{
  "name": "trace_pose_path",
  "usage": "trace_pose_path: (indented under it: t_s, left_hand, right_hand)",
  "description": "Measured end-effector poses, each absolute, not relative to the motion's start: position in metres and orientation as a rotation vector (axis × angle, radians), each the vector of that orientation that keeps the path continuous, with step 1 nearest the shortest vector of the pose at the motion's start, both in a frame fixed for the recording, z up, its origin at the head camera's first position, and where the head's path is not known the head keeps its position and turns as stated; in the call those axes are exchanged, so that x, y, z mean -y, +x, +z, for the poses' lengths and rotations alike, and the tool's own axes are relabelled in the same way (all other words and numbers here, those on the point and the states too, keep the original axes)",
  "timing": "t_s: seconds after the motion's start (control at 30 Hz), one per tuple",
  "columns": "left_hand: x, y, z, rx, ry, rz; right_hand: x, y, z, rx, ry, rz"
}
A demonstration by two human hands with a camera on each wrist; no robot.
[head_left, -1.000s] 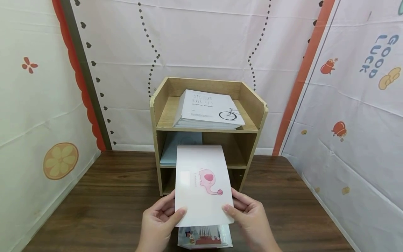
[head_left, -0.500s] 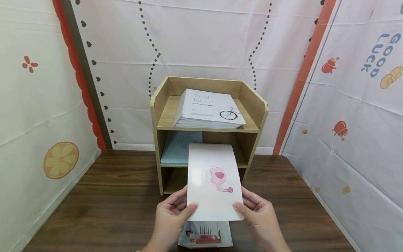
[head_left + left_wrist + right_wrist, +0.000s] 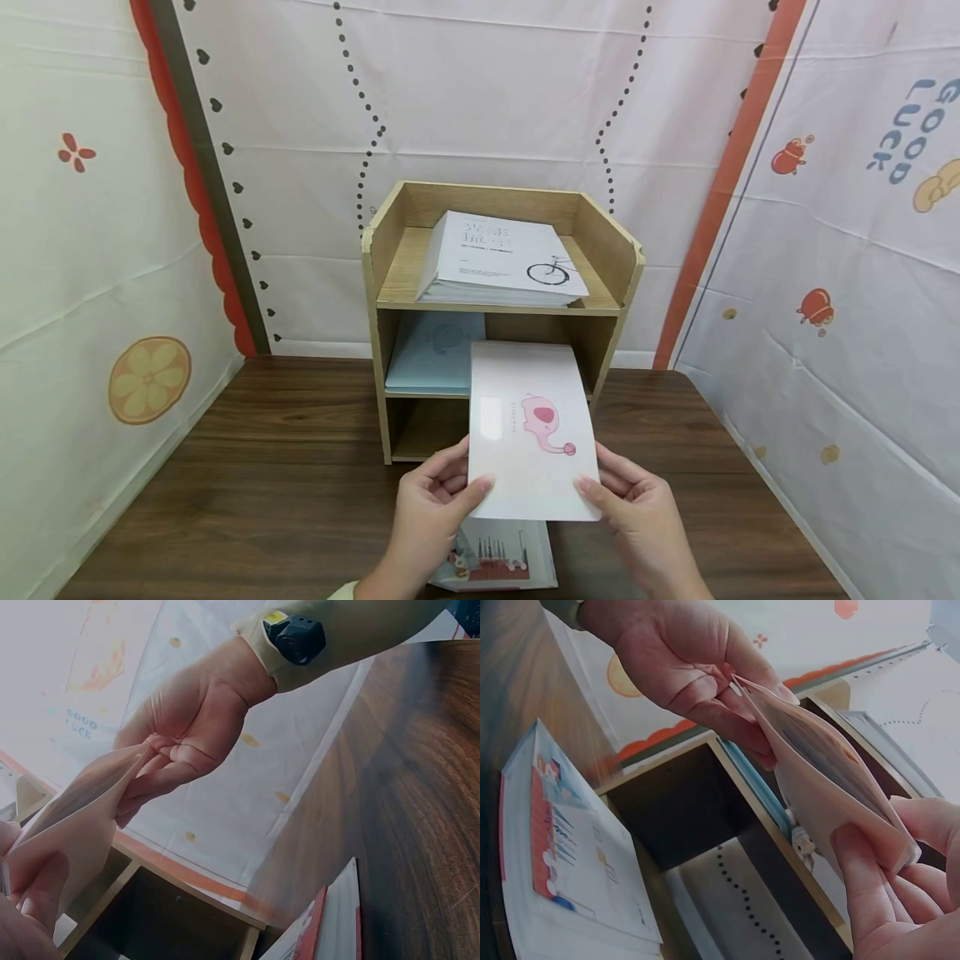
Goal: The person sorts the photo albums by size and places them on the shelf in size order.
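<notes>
Two bare hands hold a glossy white, soft-covered notebook with a pink elephant on it [image 3: 534, 437] in front of a light-wood, three-level shelf unit [image 3: 487, 202]. The left hand [image 3: 433, 515] pinches the notebook's left edge and the right hand [image 3: 641, 512] its right edge, each thumb on top near the end closest to the person. The far end overlaps the middle level from above; whether it reaches inside cannot be told.

The likeliest trouble is bending. Both wrist views show the covers bowing apart, and the far end has no support, so it could droop and knock the shelf's front edge. Brought in too far left, it could catch the pale blue, flat notebook [image 3: 427, 358] lying in the middle level. A loosened pinch might drop it onto the illustrated, white-edged book [image 3: 498, 560] on the dark brown wooden table [image 3: 187, 517] below.

As for writing, the white cloth wall hanging [image 3: 913, 133] on the right reads "GOOD LUCK", turned sideways. A tiny sideways word beside the elephant is probably "Elephant". The thick white paperback with a black bicycle drawing [image 3: 506, 258], on the top level, bears large, thin Chinese characters, not clear enough to read. No brand is legible.
</notes>
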State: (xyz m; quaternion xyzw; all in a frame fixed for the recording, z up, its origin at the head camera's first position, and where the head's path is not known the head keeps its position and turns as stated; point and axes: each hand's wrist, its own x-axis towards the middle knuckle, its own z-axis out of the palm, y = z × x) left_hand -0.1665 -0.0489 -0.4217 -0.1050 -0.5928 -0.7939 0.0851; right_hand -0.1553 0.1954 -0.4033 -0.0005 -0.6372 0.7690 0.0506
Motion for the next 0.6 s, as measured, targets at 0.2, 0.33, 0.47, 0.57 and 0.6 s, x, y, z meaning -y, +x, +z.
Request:
trace_pose_path:
  t_s: [0.2, 0.33, 0.47, 0.57, 0.6]
  left_hand:
    - [0.043, -0.17, -0.418, 1.782, -0.363, -2.366]
    - [0.039, -0.173, -0.417, 1.811, -0.362, -2.382]
    - [0.036, -0.176, -0.418, 1.84, -0.364, -2.382]
    - [0.034, -0.179, -0.419, 1.848, -0.376, -2.372]
    - [0.034, -0.179, -0.419, 1.85, -0.378, -2.371]
  right_hand:
    - [-0.203, -0.158, -0.401, 1.934, -0.004, 2.344]
    - [-0.209, -0.159, -0.401, 1.923, 0.034, 2.35]
    - [-0.214, -0.159, -0.402, 1.916, 0.045, 2.359]
    - [-0.214, -0.161, -0.401, 1.91, 0.025, 2.358]
    - [-0.214, -0.161, -0.401, 1.908, 0.019, 2.357]
